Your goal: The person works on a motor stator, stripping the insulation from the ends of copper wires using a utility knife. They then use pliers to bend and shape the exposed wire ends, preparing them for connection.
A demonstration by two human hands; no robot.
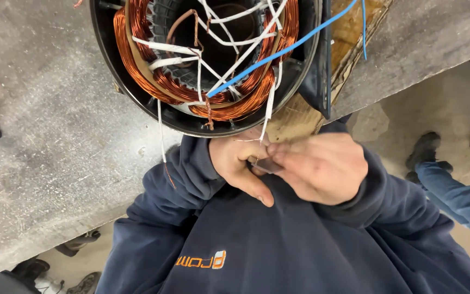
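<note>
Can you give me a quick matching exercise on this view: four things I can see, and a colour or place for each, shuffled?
Things:
1. copper windings
2. long wire crossing the motor housing
3. sleeved lead running down to the hands
4. small flat piece

Descriptions:
A. white
B. pinched between the left hand and right hand
C. blue
D. orange-brown, coiled around the inside of the housing

Pairs: 1-D, 2-C, 3-A, 4-B
</note>
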